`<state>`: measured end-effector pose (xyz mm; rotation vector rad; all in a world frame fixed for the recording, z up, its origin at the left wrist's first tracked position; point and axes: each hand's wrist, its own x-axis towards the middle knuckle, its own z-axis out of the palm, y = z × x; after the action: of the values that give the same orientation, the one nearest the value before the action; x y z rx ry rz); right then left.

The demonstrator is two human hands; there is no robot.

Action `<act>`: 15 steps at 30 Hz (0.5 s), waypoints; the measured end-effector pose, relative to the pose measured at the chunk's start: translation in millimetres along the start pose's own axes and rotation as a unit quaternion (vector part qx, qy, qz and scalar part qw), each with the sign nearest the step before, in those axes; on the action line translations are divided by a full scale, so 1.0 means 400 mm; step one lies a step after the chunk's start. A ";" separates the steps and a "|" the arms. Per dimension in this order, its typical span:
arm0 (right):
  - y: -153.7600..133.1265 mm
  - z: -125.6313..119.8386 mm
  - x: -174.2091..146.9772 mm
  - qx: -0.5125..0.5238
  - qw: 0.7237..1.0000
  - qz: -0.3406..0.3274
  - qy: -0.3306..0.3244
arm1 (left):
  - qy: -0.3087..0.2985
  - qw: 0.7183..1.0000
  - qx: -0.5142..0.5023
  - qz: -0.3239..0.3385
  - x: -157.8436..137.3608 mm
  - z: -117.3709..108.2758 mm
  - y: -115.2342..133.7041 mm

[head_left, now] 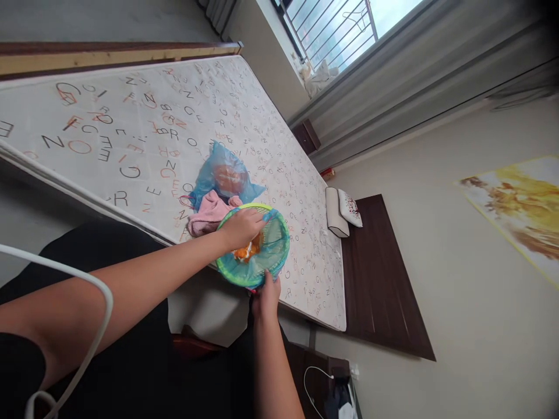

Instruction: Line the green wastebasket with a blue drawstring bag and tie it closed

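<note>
A round green mesh basket (285,247) with a thin blue-green plastic bag (274,233) lining it is tilted toward me at the bed's edge. Orange scraps and white bits (247,252) lie inside. My left hand (244,228) reaches across the basket, its fingers closed on the liner bag at the far rim, where blue plastic bunches up. With my right hand (267,295) I grip the near rim, thumb over the edge. Just beyond sit a pink cloth (212,212) and a blue plastic bag (222,166) with something orange-brown inside.
The basket is over the edge of a mattress (161,145) printed with letters. A dark headboard (384,279) and pillows (343,210) stand to the right. A white cable (102,285) hangs across my left arm. A barred window (336,29) is at the top.
</note>
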<state>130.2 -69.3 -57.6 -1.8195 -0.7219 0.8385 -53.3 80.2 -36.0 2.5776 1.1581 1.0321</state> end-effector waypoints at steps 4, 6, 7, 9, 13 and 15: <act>-0.037 0.055 -0.046 0.164 0.980 0.114 -0.009 | -0.015 0.998 -0.053 0.043 -0.015 0.019 0.040; -0.054 0.072 -0.048 0.206 0.969 0.135 -0.015 | -0.032 0.991 -0.095 0.087 -0.023 0.029 0.067; -0.063 0.077 -0.042 0.222 0.965 0.142 -0.012 | -0.042 0.987 -0.108 0.110 -0.027 0.033 0.080; -0.082 0.077 -0.022 0.247 0.957 0.150 -0.001 | -0.056 0.977 -0.144 0.145 -0.031 0.038 0.099; -0.130 0.035 0.037 0.264 0.950 0.167 0.024 | -0.005 0.946 -0.314 0.075 -0.017 0.015 0.083; -0.158 -0.002 0.063 0.273 0.950 0.152 0.033 | 0.049 0.911 -0.405 -0.059 0.003 -0.011 0.045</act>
<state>138.7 -27.5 -4.3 -1.4559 -0.1345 1.0501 -44.7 67.8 -25.2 1.7948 0.6672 1.2734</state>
